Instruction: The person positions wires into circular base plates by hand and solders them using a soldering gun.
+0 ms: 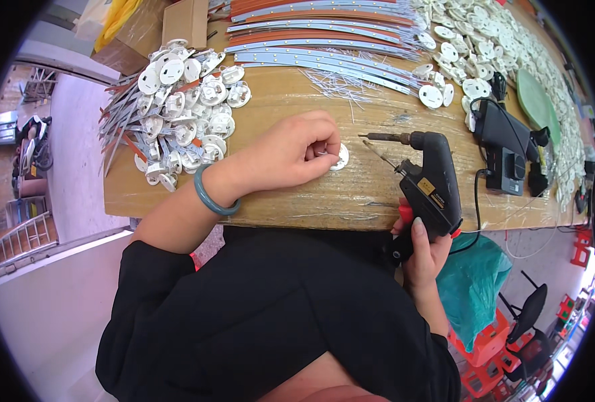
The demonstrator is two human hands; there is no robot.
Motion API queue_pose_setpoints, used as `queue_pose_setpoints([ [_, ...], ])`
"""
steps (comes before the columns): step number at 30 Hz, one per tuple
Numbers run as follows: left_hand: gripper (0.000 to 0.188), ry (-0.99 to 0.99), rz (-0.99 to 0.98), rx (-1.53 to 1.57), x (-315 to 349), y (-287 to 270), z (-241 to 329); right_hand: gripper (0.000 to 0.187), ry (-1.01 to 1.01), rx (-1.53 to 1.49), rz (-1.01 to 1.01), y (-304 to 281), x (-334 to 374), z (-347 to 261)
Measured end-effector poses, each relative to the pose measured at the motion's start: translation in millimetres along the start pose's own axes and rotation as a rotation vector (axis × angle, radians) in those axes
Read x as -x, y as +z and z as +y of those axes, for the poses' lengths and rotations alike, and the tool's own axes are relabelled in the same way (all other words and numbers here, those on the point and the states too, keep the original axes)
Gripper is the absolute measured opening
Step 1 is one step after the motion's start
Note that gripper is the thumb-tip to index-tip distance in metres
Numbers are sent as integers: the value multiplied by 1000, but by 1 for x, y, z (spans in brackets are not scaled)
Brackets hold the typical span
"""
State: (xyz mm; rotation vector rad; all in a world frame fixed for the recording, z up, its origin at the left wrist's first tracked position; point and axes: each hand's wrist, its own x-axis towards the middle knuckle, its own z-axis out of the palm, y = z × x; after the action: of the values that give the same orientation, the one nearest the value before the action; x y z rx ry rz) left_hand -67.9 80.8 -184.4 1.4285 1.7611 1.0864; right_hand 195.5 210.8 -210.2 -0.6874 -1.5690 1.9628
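The right hand (423,258) has its fingers closed around the grip of a black plastic pistol-shaped soldering gun (438,177) near the front edge of the brown wooden table (284,209), its slim barrel's long axis running roughly crosswise and the tip pointing left. Facing that tip, the left hand (297,151) is curled, thumb near forefinger, at a round white plastic disc (342,158) lying flat; whether it grips anything, I cannot tell

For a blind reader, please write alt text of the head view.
A person's right hand holds a black soldering gun; the left hand is at a white disc on a wooden table. Light strips lie beyond, between heaps of white parts.
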Motion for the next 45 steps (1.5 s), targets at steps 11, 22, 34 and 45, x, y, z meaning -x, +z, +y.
queue_pose_setpoints([
  [11,8,308,-91,-88,-4,6,-2,31,-18,-95,25,0,0,-2],
  [22,11,-12,147,-10,-2,3,14,37,12,23,7,-15,5,-4],
  [34,10,-30,108,-141,-16,19,25,44,96,125,51,-20,7,-6],
  [45,10,-17,50,-223,-18,23,22,42,71,183,-2,-21,8,-5],
])
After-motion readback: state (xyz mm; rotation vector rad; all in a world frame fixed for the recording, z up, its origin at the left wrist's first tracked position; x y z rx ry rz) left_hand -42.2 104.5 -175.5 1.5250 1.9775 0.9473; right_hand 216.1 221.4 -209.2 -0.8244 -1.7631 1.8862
